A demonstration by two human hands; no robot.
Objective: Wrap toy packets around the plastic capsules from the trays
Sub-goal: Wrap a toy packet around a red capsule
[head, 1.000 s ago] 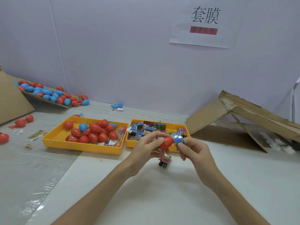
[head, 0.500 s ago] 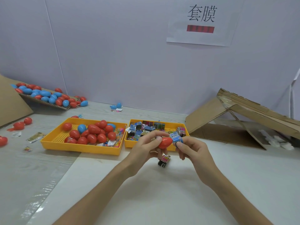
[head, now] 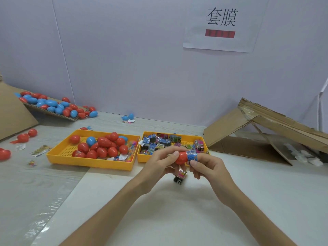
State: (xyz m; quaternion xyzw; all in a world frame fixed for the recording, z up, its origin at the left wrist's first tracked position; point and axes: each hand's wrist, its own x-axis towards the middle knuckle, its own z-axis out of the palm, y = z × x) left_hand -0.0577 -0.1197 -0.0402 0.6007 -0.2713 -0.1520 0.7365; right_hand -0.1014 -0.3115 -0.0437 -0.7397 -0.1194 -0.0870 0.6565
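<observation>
Red capsule (head: 181, 158) held over the table (head: 177, 219) middle, just before the packet tray (head: 144, 159), long axis left-right. Blue packet (head: 192, 156) sleeves its right end. Left hand (head: 159, 166) grip pinches the bare left end; right hand (head: 207, 167) grip pinches the packet, both forearms reaching in from the near edge.

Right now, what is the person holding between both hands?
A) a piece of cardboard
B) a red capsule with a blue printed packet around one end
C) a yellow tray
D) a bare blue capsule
B: the left hand grips the red capsule, while the right hand pinches the blue printed toy packet sleeved around its other end.
</observation>
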